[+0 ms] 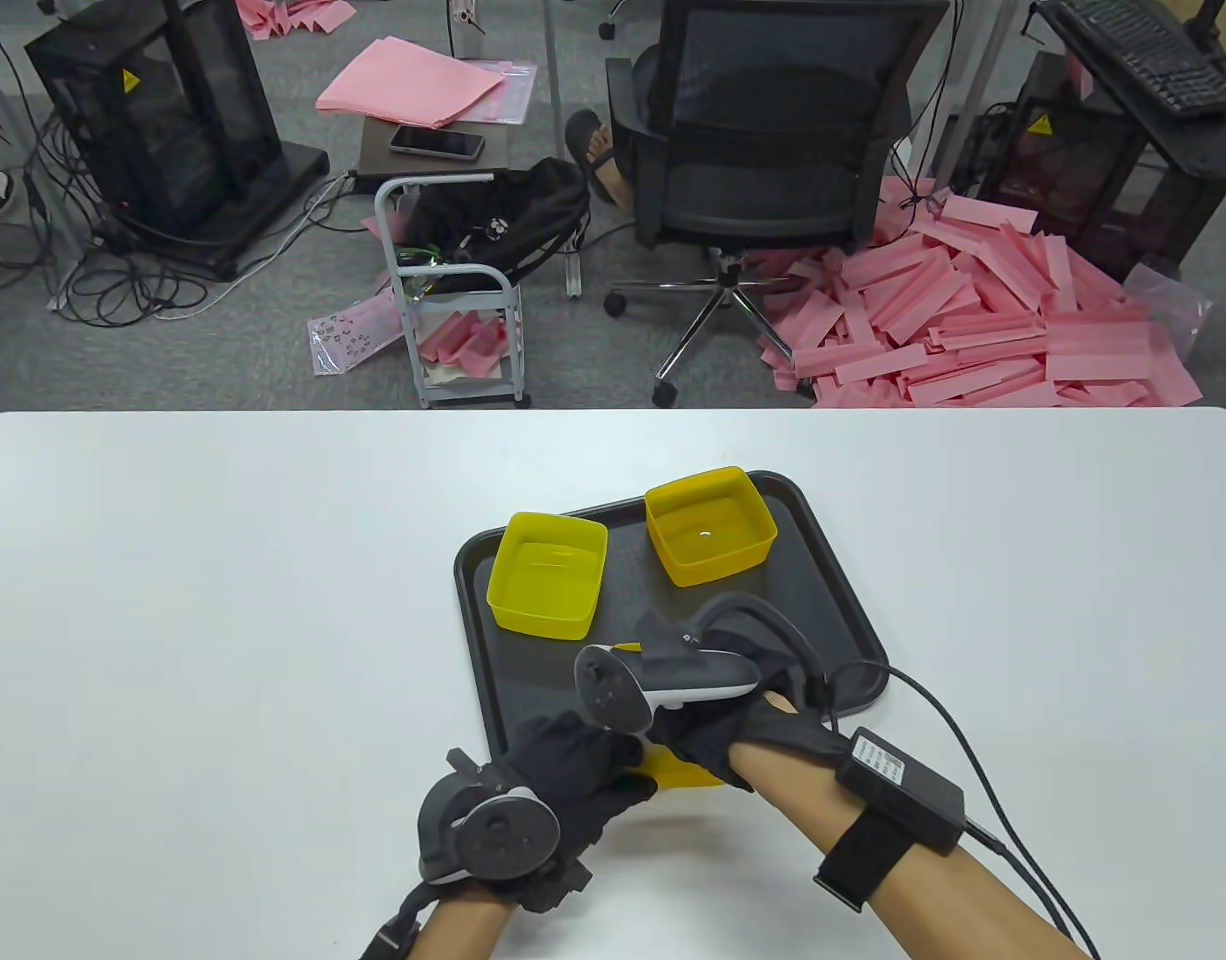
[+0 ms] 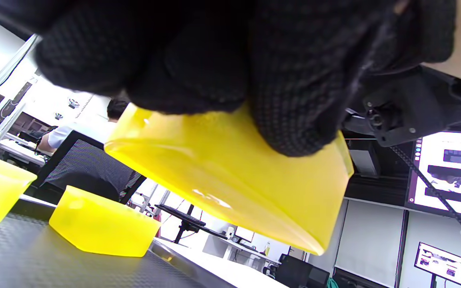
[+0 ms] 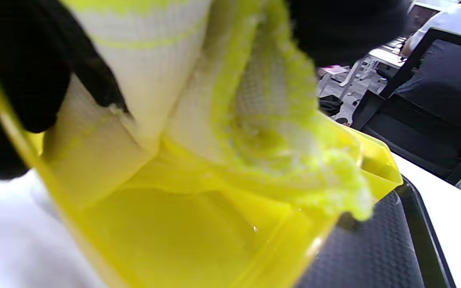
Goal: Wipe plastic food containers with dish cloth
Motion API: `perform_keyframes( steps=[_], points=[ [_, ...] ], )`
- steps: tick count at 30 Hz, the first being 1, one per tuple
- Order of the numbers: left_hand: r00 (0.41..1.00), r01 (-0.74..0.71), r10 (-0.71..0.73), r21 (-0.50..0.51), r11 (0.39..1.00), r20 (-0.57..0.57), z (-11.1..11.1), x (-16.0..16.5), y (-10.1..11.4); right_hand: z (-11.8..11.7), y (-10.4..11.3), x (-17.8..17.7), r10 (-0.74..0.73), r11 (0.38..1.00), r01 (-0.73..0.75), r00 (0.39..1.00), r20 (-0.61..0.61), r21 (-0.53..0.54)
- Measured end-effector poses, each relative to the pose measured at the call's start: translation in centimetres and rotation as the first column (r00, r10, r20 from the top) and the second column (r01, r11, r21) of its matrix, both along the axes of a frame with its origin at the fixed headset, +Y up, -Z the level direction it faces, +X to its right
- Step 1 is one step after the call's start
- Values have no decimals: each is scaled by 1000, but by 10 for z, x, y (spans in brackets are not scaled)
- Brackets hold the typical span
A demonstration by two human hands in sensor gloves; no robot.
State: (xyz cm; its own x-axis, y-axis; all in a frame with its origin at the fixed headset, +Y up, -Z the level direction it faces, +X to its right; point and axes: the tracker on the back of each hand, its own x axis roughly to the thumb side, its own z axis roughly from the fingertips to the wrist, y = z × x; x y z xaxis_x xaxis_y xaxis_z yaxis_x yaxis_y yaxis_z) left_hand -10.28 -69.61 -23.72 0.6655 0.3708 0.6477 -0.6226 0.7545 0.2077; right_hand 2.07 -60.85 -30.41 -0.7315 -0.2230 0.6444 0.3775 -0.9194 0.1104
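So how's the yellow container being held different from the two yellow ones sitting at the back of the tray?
The held container is lifted off the tray and tilted, gripped by the left hand; the two back containers sit flat and upright, untouched. The held container has the dish cloth pushed into it by the right hand; the two back containers hold no cloth. All three are the same translucent yellow plastic.

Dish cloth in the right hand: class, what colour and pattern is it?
The dish cloth is white with yellow-green stripes and edging, seen best in the right wrist view.
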Motion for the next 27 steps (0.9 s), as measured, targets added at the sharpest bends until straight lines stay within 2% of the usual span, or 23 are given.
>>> perform_keyframes(
  steps=[6,14,17,27],
  points=[
    [1000,3,-3,5,1000,15,1,2,0,0,5,-13,15,985,-16,1000,8,172],
    [1000,-16,15,38,999,20,4,2,1,-1,-1,-25,122,918,-108,993,-11,382],
    [999,-32,32,40,999,7,3,0,1,-1,-2,-23,157,895,-141,988,-3,422],
    [999,-38,38,24,999,-27,1,-5,1,-5,-9,-6,245,867,-216,969,-8,449]
  ],
)
